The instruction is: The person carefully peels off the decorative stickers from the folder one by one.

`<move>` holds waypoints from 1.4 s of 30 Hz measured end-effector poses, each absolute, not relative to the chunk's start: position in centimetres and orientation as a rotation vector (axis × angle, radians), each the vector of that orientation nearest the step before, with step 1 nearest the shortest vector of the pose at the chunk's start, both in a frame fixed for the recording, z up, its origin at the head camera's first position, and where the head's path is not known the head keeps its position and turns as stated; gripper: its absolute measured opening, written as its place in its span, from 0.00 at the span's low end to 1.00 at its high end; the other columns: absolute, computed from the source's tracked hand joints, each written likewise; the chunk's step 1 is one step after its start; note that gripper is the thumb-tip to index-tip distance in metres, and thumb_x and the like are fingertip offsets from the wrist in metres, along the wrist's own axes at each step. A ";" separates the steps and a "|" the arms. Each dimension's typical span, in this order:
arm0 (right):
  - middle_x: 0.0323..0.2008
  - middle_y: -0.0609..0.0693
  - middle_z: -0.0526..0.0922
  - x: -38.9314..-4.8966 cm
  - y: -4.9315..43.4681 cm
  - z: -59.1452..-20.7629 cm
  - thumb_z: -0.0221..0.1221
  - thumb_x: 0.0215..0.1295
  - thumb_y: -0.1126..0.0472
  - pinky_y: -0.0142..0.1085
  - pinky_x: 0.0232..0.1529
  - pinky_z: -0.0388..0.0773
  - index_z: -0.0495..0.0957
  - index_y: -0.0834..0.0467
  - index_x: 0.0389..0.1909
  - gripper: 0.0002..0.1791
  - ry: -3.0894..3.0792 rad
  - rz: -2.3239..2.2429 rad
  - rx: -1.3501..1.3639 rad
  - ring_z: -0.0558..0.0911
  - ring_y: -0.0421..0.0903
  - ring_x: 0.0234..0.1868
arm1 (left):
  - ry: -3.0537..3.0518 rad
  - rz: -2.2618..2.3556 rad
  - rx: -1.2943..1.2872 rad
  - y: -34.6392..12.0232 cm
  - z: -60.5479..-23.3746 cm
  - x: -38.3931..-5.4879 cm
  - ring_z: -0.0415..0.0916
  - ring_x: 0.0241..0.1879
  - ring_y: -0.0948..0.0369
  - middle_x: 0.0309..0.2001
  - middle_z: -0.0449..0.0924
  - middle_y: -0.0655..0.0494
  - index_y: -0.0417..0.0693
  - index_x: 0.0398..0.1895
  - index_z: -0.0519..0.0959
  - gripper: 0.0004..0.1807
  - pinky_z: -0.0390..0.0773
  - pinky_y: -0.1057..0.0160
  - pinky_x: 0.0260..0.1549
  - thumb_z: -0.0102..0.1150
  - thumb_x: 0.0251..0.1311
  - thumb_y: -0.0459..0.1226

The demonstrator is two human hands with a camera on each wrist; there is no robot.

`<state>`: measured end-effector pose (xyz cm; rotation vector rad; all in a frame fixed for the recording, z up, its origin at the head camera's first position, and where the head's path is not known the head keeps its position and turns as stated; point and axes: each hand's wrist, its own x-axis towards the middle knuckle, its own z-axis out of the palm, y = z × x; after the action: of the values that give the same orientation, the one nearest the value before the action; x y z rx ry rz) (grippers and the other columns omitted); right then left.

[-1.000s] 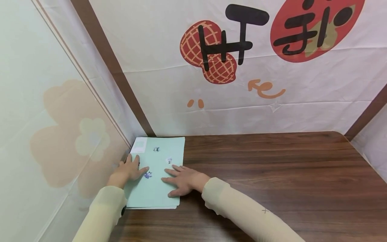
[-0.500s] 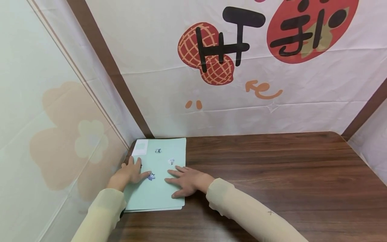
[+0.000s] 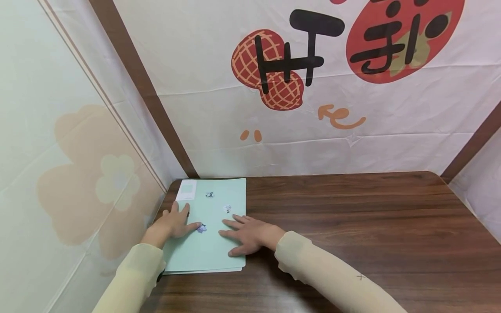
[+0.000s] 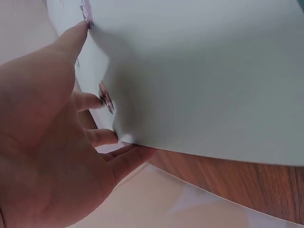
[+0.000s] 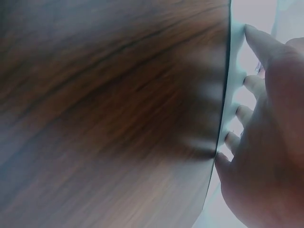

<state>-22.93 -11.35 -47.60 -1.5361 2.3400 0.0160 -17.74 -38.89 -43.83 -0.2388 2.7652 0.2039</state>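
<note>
A mint-green folder [image 3: 209, 252] with several small cartoon stickers lies flat at the table's back left. It has a white label [image 3: 186, 190] in its far left corner, and another pale layer shows beneath its near edge. My left hand [image 3: 172, 224] rests spread on the folder's left part, its thumb tip at a purple sticker [image 3: 201, 228]. In the left wrist view, some fingertips touch the cover and the outer fingers lie at its edge. My right hand [image 3: 248, 234] rests across the folder's right edge, its fingers spread on the cover.
The brown wood-grain table [image 3: 352, 217] extends to the right. A printed white cloth wall [image 3: 219, 108] stands along the back edge, and another with a peach flower [image 3: 84, 182] is close on the left.
The folder has slid a little to the right along the table, both hands moving with it. More of the table's left corner shows. The head view has shifted slightly.
</note>
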 end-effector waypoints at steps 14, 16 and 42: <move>0.83 0.40 0.40 -23.2 -9.9 -48.0 0.44 0.74 0.28 0.46 0.80 0.43 0.46 0.33 0.82 0.40 2.332 0.021 -1.533 0.40 0.50 0.83 | 2.780 0.221 -0.189 -38.0 -44.4 -18.0 0.52 0.67 0.19 0.75 0.38 0.18 0.46 0.81 0.56 0.47 0.68 0.22 0.53 0.54 0.69 0.63; 0.83 0.40 0.40 -23.2 -9.7 -47.9 0.45 0.74 0.29 0.47 0.80 0.43 0.46 0.33 0.82 0.40 2.333 0.019 -1.533 0.41 0.50 0.83 | 2.786 0.226 -0.176 -37.9 -44.5 -18.1 0.53 0.66 0.20 0.75 0.38 0.18 0.48 0.80 0.57 0.46 0.68 0.23 0.53 0.55 0.69 0.63; 0.83 0.42 0.44 -23.3 -7.2 -47.6 0.47 0.75 0.30 0.48 0.80 0.45 0.50 0.36 0.82 0.40 2.347 -0.026 -1.521 0.42 0.51 0.83 | 2.777 0.217 -0.151 -35.5 -44.0 -18.7 0.52 0.68 0.19 0.76 0.39 0.19 0.49 0.81 0.57 0.46 0.68 0.23 0.54 0.57 0.68 0.62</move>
<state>-23.29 -7.16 -47.61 -1.5207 2.3470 -0.0263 -18.66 -35.47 -43.97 -0.1510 2.7772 0.2170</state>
